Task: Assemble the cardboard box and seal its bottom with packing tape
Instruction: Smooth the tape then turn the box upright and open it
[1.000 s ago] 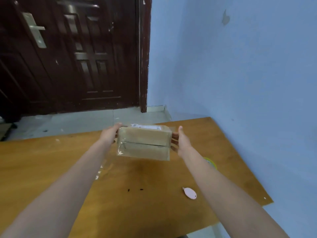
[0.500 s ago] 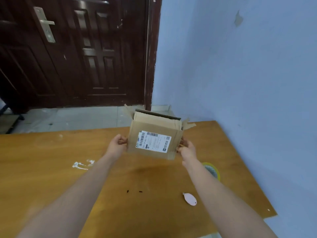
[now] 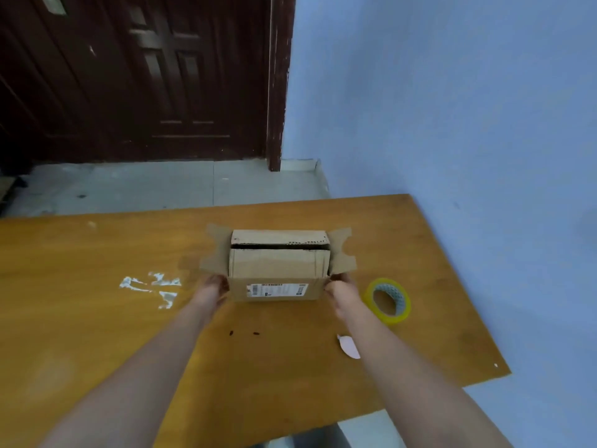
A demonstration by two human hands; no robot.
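Box (image 3: 277, 270) stood on the table (image 3: 97, 318), top flaps up, label facing the person. Left hand (image 3: 211, 291) and right hand (image 3: 339, 291) gripped its two sides near the base. Two long flaps lay folded over with a dark gap between them; both side flaps splayed outward.

Risk: releasing may let the flaps spring up, since nothing pins them. Tape (image 3: 387, 300) lay just beside the right hand; an elbow sweep could knock it.

Versus 1.0 s ago: the box was then held in the air, taped face toward the camera. It was since turned over and set down.
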